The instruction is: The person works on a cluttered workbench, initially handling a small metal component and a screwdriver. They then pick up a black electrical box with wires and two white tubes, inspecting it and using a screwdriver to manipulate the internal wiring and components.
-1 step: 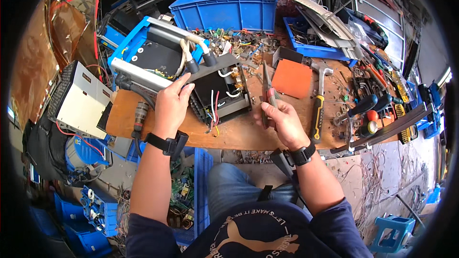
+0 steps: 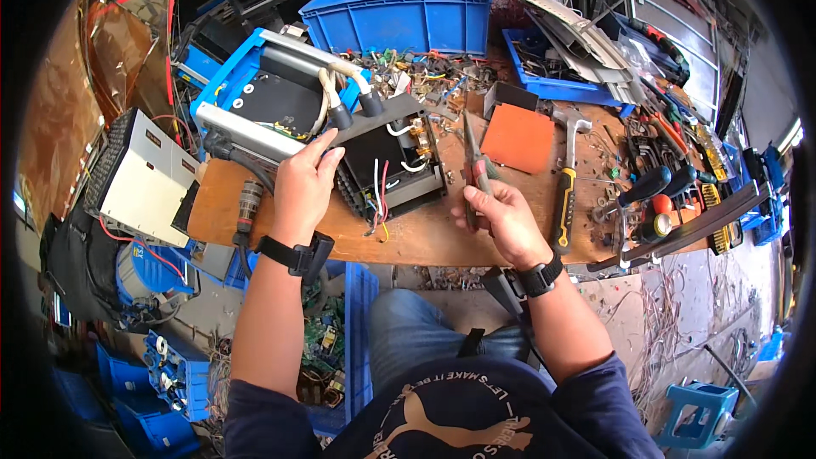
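Note:
A black electronic unit with loose red, white and yellow wires and copper-coloured terminals sits tilted on the wooden bench. Two thick cable ends with dark sleeves rise from its far side. At the unit's left edge, my left hand grips it with thumb and forefinger near the sleeves; the other fingers are partly hidden. My right hand is closed round long-nosed pliers with red and green handles. Their jaws point away from me, beside the unit's right side and apart from it.
A blue-and-silver frame housing lies behind the unit, near small scrap parts and a blue crate. An orange-red square sheet and a hammer lie on the right. Several tools crowd the bench's right end. A black connector rests left.
The pliers in my right hand have tipped very slightly to the left. My left hand and the black unit stay in place.

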Demonstrator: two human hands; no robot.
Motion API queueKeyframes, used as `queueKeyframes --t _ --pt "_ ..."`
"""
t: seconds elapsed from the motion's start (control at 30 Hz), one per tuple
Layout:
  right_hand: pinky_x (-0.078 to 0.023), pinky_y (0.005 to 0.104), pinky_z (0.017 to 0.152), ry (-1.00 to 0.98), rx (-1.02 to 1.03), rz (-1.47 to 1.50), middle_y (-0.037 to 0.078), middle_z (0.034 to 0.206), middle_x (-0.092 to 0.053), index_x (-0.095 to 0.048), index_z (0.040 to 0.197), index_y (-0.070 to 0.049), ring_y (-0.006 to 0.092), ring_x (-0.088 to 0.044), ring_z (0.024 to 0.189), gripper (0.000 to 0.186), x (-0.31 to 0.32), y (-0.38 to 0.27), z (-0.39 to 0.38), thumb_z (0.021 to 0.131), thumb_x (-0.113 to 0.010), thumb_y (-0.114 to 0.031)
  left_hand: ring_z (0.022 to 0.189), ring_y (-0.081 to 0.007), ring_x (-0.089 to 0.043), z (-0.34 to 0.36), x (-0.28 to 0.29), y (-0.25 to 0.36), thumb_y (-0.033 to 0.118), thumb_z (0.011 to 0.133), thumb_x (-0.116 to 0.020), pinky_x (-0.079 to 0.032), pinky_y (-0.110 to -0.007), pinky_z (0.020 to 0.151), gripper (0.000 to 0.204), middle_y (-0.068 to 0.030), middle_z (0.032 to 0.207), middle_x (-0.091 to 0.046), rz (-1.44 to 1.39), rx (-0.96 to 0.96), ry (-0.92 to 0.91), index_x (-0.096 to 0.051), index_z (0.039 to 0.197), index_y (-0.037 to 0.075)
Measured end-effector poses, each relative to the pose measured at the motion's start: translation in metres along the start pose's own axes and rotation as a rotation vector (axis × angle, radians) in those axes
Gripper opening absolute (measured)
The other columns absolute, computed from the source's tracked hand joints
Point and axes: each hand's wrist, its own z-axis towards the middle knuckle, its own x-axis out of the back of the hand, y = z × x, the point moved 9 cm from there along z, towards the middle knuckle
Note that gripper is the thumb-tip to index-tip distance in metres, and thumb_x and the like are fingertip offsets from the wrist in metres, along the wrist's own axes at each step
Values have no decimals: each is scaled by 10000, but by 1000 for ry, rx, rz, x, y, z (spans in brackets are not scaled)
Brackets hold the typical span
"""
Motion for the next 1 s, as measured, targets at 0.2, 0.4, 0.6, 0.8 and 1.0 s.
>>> queueKeyframes --t 0.2,0.4,0.6,0.8,1.0 --pt "-359 211 549 -138 -12 -323 23 807 -644 -645 930 -44 61 -472 618 289 -4 16 -11 902 -636 -332 860 -314 -681 3 2 2 198 885 -631 -510 -347 760 316 -233 961 -666 0 -12 14 -640 1154 34" --pt "-414 228 610 -207 -112 -316 6 834 -632 -639 964 -18 82 -500 664 312 -24 23 -5 917 -616 -325 820 -290 -685 1 3 2 198 883 -639 -509 -333 746 321 -228 939 -674 -2 18 -1 -637 1157 29" --pt "-479 273 668 -277 -76 -134 60 929 -659 -637 1035 10 130 -584 792 341 -34 16 6 926 -599 -311 811 -261 -690 -1 0 -2 172 882 -647 -508 -324 734 310 -221 935 -679 -66 16 3 -638 1152 20" --pt "-510 302 696 -253 -170 -267 88 955 -659 -637 1054 20 151 -604 832 363 -36 9 8 927 -595 -318 823 -270 -694 -2 3 -2 164 879 -652 -511 -323 727 312 -224 943 -676 -82 -17 29 -636 1154 18" --pt "-523 304 707 -278 -194 -133 106 996 -660 -601 1121 26 165 -618 849 383 -36 13 16 926 -606 -304 845 -291 -691 -1 6 -1 162 879 -650 -514 -331 736 305 -231 957 -670 -67 -27 26 -638 1147 16"
